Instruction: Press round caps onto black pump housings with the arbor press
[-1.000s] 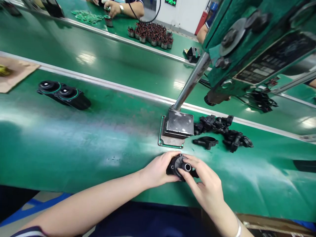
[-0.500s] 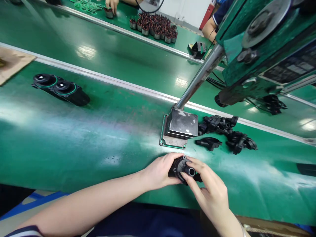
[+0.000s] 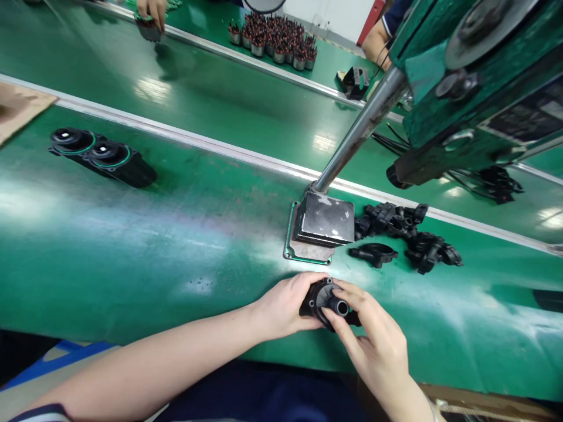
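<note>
Near the front of the green bench, a black plastic pump (image 3: 324, 297) with a round cover and a short hollow pipe stub sits between my hands, the stub pointing up and to the right. My left hand (image 3: 287, 306) wraps round its left side, thumb and fingers closed on the body. From the right, my right hand (image 3: 382, 335) grips the round cover, thumb and fingertips on either side of the pipe stub. My fingers hide part of the pump's sides. Just behind stands a press base (image 3: 328, 217) with a steel column.
Black pump covers (image 3: 373, 254) lie right of the base. Two black cylindrical pump bodies with green sealing rings (image 3: 132, 167) lie at left. The green press head (image 3: 466, 99) overhangs the upper right. Across the bench are many copper-wound parts (image 3: 275, 41) and another person's hand (image 3: 152, 12).
My hands and the pump stay almost the same. Across the bench, the other person's hand has moved left and nearer, carrying a wound part over the rail. The view has shifted slightly.
</note>
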Motion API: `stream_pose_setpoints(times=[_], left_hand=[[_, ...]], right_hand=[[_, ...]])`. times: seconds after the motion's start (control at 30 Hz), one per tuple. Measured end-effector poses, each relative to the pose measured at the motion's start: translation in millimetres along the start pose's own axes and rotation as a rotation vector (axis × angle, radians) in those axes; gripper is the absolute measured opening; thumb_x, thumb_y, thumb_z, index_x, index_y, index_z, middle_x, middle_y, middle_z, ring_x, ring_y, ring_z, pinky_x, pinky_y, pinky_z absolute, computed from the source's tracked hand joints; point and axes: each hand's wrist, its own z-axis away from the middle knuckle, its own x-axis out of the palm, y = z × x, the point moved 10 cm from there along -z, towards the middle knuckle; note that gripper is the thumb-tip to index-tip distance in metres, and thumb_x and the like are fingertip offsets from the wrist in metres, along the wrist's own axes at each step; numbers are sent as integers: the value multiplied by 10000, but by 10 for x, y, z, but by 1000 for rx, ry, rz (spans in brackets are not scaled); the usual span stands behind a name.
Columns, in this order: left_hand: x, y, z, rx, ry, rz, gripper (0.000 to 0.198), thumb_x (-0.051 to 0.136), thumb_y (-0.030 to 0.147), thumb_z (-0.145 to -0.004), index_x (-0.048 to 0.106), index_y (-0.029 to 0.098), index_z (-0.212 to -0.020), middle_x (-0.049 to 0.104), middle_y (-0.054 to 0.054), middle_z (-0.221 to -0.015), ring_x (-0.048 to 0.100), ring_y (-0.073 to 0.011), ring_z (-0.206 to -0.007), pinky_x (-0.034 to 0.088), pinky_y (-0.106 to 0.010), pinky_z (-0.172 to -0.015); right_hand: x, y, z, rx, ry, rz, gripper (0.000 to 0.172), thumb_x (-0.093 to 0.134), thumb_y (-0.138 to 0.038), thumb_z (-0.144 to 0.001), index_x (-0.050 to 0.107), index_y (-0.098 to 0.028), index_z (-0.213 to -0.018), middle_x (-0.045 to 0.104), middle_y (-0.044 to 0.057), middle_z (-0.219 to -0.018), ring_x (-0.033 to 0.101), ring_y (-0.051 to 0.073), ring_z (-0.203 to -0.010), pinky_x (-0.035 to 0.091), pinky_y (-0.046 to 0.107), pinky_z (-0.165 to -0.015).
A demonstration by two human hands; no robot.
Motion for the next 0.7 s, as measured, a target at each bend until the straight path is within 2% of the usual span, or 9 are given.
stream_pose_setpoints(times=[0.1,0.2,0.37,0.43,0.5,0.57,0.6,0.67,0.7], left_hand=[[-8,69,17,88,-3,-8,705,718,304,-775,349,249,-1373,549,-110,-1336,555,-267,-1227,477,-424,-1042],[4,155,41,223,-14,-60,587,670,269,-820,411,283,-1346,527,-103,-1333,531,-257,-1249,482,-393,-1032],[58,159,34,267,2,-116,593,693,210,-776,446,289,-1310,537,-108,-1283,564,-247,-1192,516,-374,-969],[12,229,33,264,26,-147,593,723,219,-741,479,284,-1277,569,-98,-1226,604,-238,-1118,537,-361,-921],[-128,410,30,291,53,-188,612,747,228,-705,498,281,-1262,593,-90,-1178,626,-233,-1061,549,-352,-883],[-377,681,-11,341,90,-224,633,756,222,-686,502,286,-1263,602,-84,-1176,625,-232,-1064,544,-348,-882],[-535,818,-60,356,119,-240,627,758,220,-682,511,286,-1255,606,-79,-1183,619,-233,-1080,535,-350,-900],[-872,1021,-234,324,197,-272,581,768,241,-676,542,271,-1211,622,-69,-1176,615,-231,-1089,511,-357,-940],[-1015,1074,-350,286,228,-288,559,778,264,-667,555,255,-1181,632,-63,-1160,621,-229,-1073,505,-360,-949]], right_hand=[[11,-1,22,-2,8,-3,308,635,-222,-785,544,-152,-1071,580,35,-1155,567,39,-1129,536,148,-954],[32,32,58,53,37,-19,292,622,-256,-799,496,-139,-1034,581,37,-1152,572,24,-1127,539,125,-939],[56,76,137,116,89,4,340,579,-317,-831,449,-146,-1094,596,16,-1121,615,9,-1030,559,101,-821],[23,82,88,78,26,32,390,580,-379,-825,464,-168,-1132,604,-1,-1109,633,13,-968,569,109,-770],[-144,71,-47,-4,-65,35,512,591,-474,-793,469,-185,-1198,596,6,-1147,637,31,-992,584,120,-780],[-628,80,-273,-52,-21,30,535,580,-494,-794,490,-201,-1232,576,22,-1197,627,38,-1048,587,110,-844],[-1014,109,-412,-34,95,16,474,555,-452,-824,511,-201,-1223,567,33,-1211,620,35,-1070,580,105,-886],[-1928,187,-655,56,457,-41,348,512,-353,-860,559,-171,-1152,584,53,-1170,625,26,-1044,555,106,-923],[-2344,184,-762,59,632,-109,396,473,-362,-863,531,-137,-1183,574,77,-1183,632,40,-1030,546,128,-894]])
